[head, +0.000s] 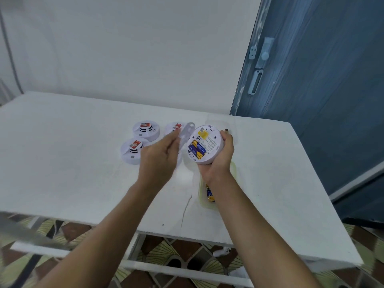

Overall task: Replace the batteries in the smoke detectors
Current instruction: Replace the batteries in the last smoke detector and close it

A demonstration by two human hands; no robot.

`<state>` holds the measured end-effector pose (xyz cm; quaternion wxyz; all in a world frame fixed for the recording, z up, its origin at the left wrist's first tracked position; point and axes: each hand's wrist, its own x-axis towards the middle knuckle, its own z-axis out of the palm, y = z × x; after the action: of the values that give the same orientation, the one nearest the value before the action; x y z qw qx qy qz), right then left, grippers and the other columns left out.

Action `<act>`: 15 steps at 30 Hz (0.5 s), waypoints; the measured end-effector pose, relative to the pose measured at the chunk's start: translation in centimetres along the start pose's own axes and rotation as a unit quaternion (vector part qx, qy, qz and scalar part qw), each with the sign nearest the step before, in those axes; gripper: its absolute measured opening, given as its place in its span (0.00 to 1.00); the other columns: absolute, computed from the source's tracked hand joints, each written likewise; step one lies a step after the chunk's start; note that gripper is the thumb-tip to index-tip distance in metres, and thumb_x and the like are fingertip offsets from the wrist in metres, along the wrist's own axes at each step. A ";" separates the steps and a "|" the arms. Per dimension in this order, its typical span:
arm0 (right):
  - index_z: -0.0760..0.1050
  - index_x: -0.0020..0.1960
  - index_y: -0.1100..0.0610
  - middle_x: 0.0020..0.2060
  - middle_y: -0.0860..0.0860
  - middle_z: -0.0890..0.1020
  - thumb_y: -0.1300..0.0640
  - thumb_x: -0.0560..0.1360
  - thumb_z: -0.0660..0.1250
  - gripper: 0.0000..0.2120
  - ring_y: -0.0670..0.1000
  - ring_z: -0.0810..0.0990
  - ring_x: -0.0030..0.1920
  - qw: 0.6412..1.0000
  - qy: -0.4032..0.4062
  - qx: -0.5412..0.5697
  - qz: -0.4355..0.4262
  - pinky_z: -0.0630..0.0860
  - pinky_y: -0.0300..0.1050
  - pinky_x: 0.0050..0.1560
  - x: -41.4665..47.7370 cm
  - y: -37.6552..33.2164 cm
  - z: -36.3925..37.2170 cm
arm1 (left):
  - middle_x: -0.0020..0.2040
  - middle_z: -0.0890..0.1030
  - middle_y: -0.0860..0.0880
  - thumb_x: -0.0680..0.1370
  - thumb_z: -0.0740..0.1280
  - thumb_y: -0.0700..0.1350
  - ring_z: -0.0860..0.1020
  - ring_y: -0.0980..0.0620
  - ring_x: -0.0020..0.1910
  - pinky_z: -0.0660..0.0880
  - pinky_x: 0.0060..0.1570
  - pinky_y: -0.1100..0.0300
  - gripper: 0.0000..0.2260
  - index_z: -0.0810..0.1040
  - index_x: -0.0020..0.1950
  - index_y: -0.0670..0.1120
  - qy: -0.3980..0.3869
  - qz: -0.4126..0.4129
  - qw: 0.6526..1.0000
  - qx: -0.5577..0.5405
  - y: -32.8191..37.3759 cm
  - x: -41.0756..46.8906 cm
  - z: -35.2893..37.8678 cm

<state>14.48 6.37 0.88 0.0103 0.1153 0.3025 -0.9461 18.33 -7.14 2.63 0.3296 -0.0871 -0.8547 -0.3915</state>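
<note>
My right hand (218, 161) grips a white round smoke detector (207, 142), back side up and lifted above the table. Blue and yellow batteries (197, 150) sit in its uncovered compartment. My left hand (160, 156) holds the detector's detached white mounting plate (186, 133), blurred, just left of the detector. Three more white smoke detectors lie on the table: one at the back left (146, 130), one in front of it (133, 151), and one (173, 127) partly hidden behind my left hand.
A pale shallow tray (204, 201) with blue and yellow batteries lies on the white table (62, 163) under my right forearm. A small brown object (226, 130) lies behind my right hand. A blue door (322, 80) stands at the right.
</note>
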 end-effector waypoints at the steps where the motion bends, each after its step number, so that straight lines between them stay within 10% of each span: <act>1: 0.76 0.56 0.53 0.50 0.55 0.79 0.45 0.77 0.59 0.15 0.54 0.77 0.51 1.000 0.001 -0.007 0.001 0.75 0.47 0.48 0.1 0.2 0.0 | 0.36 0.84 0.51 0.77 0.66 0.40 0.76 0.56 0.35 0.68 0.37 0.77 0.11 0.83 0.57 0.42 0.006 0.041 0.999 0.004 0.0 -0.3 0.6; 8: 0.74 0.61 0.56 0.52 0.57 0.78 0.45 0.74 0.63 0.20 0.55 0.80 0.48 0.999 -0.034 -0.010 0.030 0.79 0.46 0.46 0.1 -0.1 0.2 | 0.67 0.75 0.49 0.74 0.71 0.41 0.71 0.55 0.69 0.73 0.61 0.55 0.09 0.85 0.53 0.43 -0.034 0.104 0.994 -0.027 -0.3 -1.9 3.4; 15: 0.75 0.63 0.55 0.56 0.58 0.78 0.46 0.74 0.64 0.22 0.56 0.79 0.53 0.998 -0.049 -0.023 0.028 0.78 0.48 0.49 0.3 -0.4 -0.3 | 0.57 0.77 0.67 0.72 0.74 0.45 0.72 0.74 0.57 0.73 0.53 0.71 0.15 0.80 0.58 0.51 -0.139 -0.045 0.985 -0.097 0.3 -0.2 2.0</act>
<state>14.25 6.87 0.78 0.0539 0.0772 0.3203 -0.9426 17.60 -5.49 1.75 0.1796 -0.1335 -0.8534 -0.4708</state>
